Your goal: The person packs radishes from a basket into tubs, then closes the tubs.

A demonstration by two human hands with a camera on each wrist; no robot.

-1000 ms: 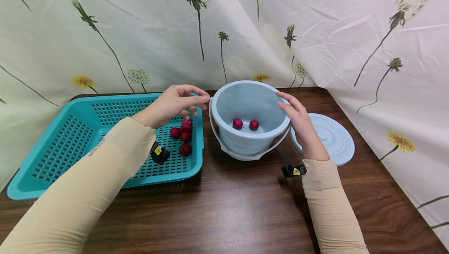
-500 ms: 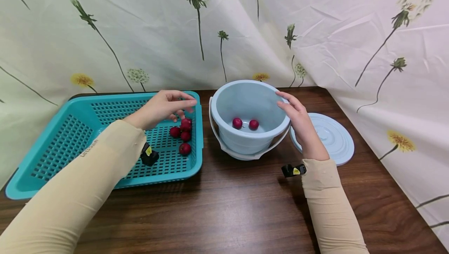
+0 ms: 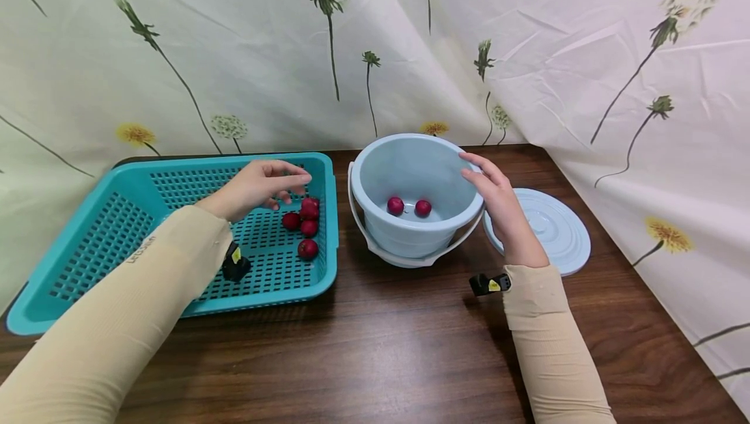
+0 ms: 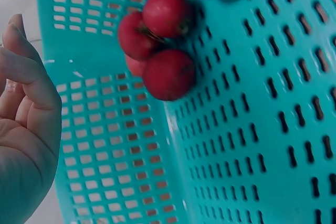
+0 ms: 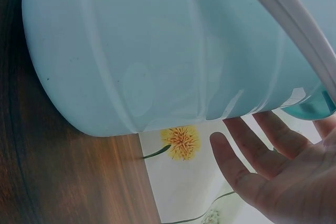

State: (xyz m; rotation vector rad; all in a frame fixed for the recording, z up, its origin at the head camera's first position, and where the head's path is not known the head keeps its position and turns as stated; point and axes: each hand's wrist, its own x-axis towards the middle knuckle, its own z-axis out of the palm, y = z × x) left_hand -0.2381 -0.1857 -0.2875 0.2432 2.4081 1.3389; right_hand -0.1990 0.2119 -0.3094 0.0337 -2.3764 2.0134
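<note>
Fingers of left hand loosely bent over basket

At least 5 red fruits lie in it, below these fingertips. The right hand grips the bucket at its side, fingers slightly parted; 2 more fruits sit inside, lower left of them. Below those fingers hangs the handle; the lid lies to their right, partly hidden by the hand. The left sleeve covers part of the basket.

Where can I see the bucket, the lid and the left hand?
Bucket (image 3: 403, 240): head view, front outer wall.
Lid (image 3: 560, 232): head view, top face's right part.
Left hand (image 3: 254, 186): head view, middle of the hand.
</note>
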